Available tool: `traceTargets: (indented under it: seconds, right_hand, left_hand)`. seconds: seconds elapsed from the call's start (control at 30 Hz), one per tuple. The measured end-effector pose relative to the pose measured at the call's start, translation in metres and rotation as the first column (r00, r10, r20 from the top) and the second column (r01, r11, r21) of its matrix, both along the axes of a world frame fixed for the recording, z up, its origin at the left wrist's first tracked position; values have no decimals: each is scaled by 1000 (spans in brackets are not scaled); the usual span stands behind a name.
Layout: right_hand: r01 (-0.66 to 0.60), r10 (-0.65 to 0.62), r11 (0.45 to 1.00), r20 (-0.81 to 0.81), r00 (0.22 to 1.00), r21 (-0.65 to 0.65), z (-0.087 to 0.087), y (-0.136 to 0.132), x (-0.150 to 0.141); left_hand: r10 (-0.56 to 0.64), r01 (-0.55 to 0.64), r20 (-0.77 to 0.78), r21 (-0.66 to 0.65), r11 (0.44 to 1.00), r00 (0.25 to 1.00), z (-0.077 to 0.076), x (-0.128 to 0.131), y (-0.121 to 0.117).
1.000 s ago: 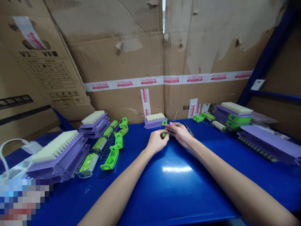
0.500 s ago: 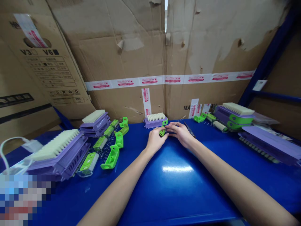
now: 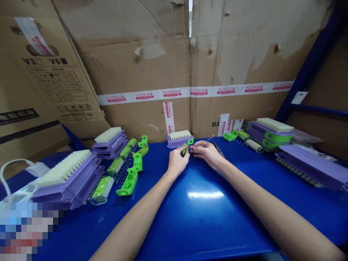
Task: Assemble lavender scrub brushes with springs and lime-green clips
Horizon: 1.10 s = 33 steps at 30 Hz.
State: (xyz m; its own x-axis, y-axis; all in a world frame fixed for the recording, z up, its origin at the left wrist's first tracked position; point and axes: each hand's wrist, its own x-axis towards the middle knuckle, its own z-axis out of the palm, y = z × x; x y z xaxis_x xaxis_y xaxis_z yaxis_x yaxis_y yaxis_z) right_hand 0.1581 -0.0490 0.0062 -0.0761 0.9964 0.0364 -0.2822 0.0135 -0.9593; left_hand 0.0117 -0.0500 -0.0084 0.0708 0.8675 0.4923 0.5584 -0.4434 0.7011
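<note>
My left hand (image 3: 177,160) is closed around a small green plastic part (image 3: 185,150), which stands tilted and is partly hidden by the fingers. Just to its right, my right hand (image 3: 208,153) has thumb and fingers pinched together, with something small and dark at the tips, too small to name. A narrow gap separates the two hands. Right behind them lies a purple brush head (image 3: 179,139) with white bristles facing up and a green end piece (image 3: 190,140). Beside the right hand are thin metal springs (image 3: 211,137) and a dark slim tool (image 3: 218,148).
Purple brush heads (image 3: 78,181) are stacked at left, near rows of green-topped clear pieces (image 3: 102,189), springs (image 3: 123,170) and green brackets (image 3: 129,182). More purple and green brush parts (image 3: 268,135) lie at right. Cardboard (image 3: 141,72) walls the back of the blue table (image 3: 206,224).
My left hand has shifted slightly left, and the green part in it has turned more upright. The fingers of my right hand have drawn closer together. A gap has opened between the hands.
</note>
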Motion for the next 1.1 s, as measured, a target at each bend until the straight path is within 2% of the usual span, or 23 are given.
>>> traceTargets:
  seconds: [0.17, 0.4, 0.7, 0.9, 1.1]
  right_hand:
    - [21, -24, 998, 45, 999, 58, 1, -1, -2]
    - [49, -52, 997, 51, 997, 65, 1, 0, -4]
    - [3, -6, 996, 36, 999, 91, -5, 2, -2]
    - [0, -6, 993, 50, 999, 118, -4, 3, -1]
    - [2, -14, 992, 94, 995, 127, -6, 4, -2]
  left_hand:
    - [-13, 13, 7, -14, 1000, 1000, 0, -1, 1]
    - [-86, 83, 51, 57, 995, 995, -4, -1, 3]
    - [-52, 55, 176, -12, 998, 983, -4, -1, 4]
    - [-110, 140, 322, -70, 988, 940, -7, 1, 8]
    - [-147, 189, 371, -79, 979, 917, -10, -1, 11]
